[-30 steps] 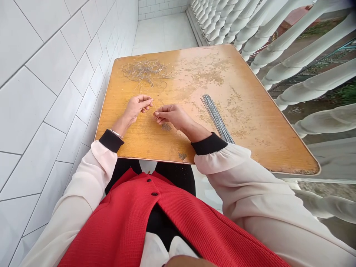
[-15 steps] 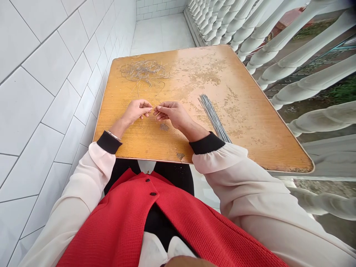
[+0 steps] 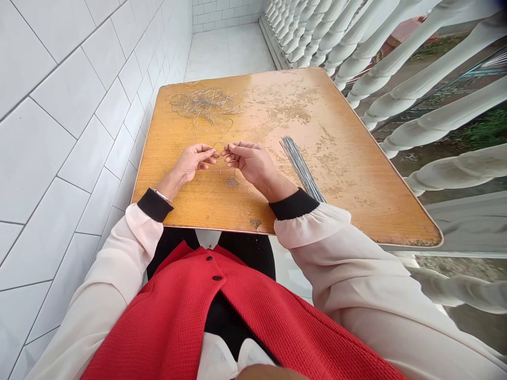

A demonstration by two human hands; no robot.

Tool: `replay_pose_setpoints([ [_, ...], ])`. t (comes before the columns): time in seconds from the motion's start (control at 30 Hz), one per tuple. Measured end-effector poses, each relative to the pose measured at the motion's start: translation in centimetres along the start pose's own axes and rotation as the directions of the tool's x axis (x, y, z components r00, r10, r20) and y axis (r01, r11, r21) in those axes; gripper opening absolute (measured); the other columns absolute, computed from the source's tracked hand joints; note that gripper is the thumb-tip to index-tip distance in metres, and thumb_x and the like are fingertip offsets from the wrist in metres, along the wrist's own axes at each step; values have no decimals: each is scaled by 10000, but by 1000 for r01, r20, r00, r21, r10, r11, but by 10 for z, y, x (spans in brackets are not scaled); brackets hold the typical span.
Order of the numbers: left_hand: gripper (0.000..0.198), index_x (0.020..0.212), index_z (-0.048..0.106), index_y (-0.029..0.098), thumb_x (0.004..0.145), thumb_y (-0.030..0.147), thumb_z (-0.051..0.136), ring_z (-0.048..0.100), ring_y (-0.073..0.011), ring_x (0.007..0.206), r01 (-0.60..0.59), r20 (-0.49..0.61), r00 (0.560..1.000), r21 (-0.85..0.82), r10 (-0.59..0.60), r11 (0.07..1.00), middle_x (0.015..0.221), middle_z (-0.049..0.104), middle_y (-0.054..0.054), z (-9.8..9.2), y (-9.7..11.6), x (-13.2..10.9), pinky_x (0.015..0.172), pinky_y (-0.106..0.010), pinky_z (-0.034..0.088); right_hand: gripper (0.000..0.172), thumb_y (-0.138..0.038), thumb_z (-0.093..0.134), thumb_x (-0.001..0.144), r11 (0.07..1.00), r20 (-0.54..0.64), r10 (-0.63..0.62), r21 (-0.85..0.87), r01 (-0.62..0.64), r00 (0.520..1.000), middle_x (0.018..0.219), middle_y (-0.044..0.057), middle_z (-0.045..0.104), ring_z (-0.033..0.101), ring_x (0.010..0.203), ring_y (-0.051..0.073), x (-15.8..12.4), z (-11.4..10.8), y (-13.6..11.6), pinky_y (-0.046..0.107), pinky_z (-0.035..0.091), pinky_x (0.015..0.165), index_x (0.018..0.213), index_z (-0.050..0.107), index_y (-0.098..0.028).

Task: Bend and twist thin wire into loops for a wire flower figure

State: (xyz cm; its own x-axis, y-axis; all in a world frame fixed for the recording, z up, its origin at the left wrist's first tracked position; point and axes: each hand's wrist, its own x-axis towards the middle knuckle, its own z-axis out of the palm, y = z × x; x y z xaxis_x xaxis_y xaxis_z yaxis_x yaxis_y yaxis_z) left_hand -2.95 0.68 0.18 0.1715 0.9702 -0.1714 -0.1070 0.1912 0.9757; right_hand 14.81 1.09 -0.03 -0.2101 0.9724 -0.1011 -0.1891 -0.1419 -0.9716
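Two bare hands meet over an orange-brown, wood-grained table (image 3: 190,206) in the head camera view, their fingertips nearly together near the table's close edge. The left hand (image 3: 195,161) is pinched narrow, thumb pressed toward the index finger, on a thin, pale tan, wire-like strand (image 3: 220,157). The right hand (image 3: 250,161), its fingers curled, grips the same strand in a close pinch from the other side. The strand lies between the two sets of fingertips, with fine curves of it showing around them; its full path is too thin to trace.

Beyond the left hand, toward the far left corner of the tabletop, sits a loose, tangled heap of fine grey and tan strands (image 3: 206,103), a few ends trailing toward the hands. To the right of the right hand, well apart from the heap, a narrow bundle of straight, grey, metallic-looking rods (image 3: 301,168) lies at a slant, its near end meeting the sleeve's outline. Worn, pinkish patches mark the table's surface. The person wears a textured red jacket (image 3: 170,311) over cream sleeves with black cuffs (image 3: 154,205). A white tiled wall (image 3: 71,100) stands at left, a row of white, turned balusters (image 3: 439,113) at right.
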Motion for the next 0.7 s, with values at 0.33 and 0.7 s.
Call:
replay_pose_setpoints([
  [0.33,176,793,575,148,957,86,585,589,-22,542,-101,8,995,-12,102,995,648,659,47,3,2,-3,593,-155,448,141,-129,709,863,999,52,20,37,-22,998,670,-13,640,507,511,65,-1,2,-1,183,463,531,754,638,-182],
  [0.7,84,904,656,151,945,100,603,575,-38,533,-164,25,986,97,162,982,609,622,62,2,0,-3,551,-172,442,162,-229,757,855,1000,109,-4,8,3,994,665,-13,644,524,494,74,-2,2,1,206,493,528,761,631,-189],
])
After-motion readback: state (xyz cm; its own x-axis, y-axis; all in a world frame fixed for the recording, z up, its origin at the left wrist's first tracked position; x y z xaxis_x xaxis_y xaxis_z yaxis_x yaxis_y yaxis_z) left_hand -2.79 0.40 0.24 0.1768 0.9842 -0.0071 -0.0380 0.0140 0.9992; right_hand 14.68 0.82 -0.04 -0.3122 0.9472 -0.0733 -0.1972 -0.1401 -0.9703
